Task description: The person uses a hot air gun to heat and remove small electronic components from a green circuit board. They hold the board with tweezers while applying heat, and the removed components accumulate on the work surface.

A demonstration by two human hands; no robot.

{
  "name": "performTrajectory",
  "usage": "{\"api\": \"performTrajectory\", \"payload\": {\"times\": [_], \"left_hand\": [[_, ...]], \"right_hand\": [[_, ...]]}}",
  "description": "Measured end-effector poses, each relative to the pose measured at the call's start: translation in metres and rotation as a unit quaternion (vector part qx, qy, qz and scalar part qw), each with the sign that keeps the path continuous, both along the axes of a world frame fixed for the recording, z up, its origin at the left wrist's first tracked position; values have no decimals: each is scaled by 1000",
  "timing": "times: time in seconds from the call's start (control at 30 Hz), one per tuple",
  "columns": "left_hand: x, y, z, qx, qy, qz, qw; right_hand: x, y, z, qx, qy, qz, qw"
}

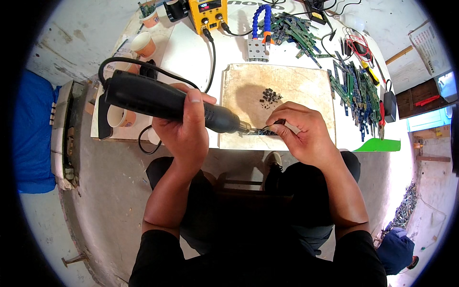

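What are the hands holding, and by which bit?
The left hand grips the hot-air gun around the front of its handle. The right hand pinches a slim dark tool, perhaps tweezers; where along it is hard to tell.

Your hot-air gun (148, 98) is black, rework station (204, 10) yellow, work board (296, 88) brown-blotched cream, circuit-board strips (356, 93) green and blue.

You sit at a white table (186, 57) over a grey floor (110, 201), with stained white walls (62, 40) around and bright light (394, 167) at your right.
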State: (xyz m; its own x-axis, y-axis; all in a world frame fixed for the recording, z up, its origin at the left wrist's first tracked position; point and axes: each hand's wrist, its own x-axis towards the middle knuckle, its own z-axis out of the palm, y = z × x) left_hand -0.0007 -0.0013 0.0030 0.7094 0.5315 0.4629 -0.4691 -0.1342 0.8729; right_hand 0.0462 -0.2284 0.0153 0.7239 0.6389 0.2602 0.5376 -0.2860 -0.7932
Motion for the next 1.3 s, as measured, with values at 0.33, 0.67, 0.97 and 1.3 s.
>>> {"api": "performTrajectory", "payload": {"times": [0.33, 0.67, 0.97, 1.3], "left_hand": [[1, -1, 0, 26, -2, 6, 1000], [1, -1, 1, 16, 12, 9, 1000], [1, 0, -1, 11, 8, 3, 1000], [-1, -1, -1, -15, -16, -21, 1000]], "right_hand": [[0, 0, -2, 6, -12, 1, 1000], [0, -1, 1, -15, -7, 3, 1000], [0, 0, -1, 11, -12, 4, 1000], [-1, 0, 2, -14, -8, -1, 1000]]}}
